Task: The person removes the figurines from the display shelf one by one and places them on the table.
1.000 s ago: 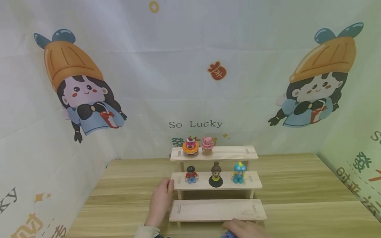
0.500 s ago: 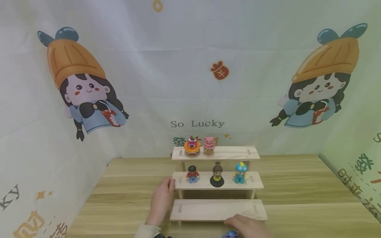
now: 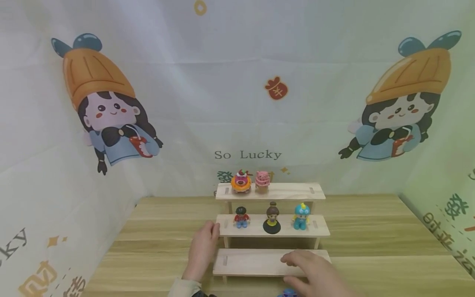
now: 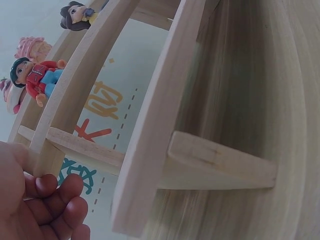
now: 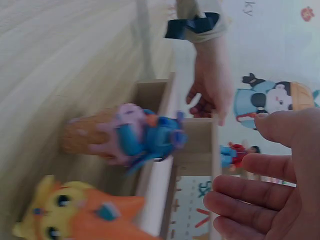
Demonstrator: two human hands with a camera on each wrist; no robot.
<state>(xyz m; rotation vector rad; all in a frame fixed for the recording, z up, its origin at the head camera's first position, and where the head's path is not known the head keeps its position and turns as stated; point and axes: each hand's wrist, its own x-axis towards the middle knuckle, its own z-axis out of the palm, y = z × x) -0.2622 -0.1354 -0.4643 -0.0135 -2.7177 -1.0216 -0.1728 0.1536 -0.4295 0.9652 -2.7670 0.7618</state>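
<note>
A three-step wooden display stand stands on the table. My left hand grips the left end of its middle step, thumb and curled fingers at the board's end in the left wrist view. My right hand hovers over the right part of the lowest step, holding nothing, fingers apart. Just in front of that step stands a blue figure, cut off by the head view's lower edge. In the right wrist view the blue figure tops a pink-dripped ice-cream cone; an orange-and-yellow figure is beside it.
On the middle step stand a red-jacketed figure, a bun-haired figure on a black base, and a turquoise figure. An orange-ringed bear and a pink ice-cream toy occupy the top step. Printed cloth surrounds the table.
My right hand has left the blue figure at the front and moved forward and up over the lowest step, its fingers spreading. My left hand keeps its place on the stand.
</note>
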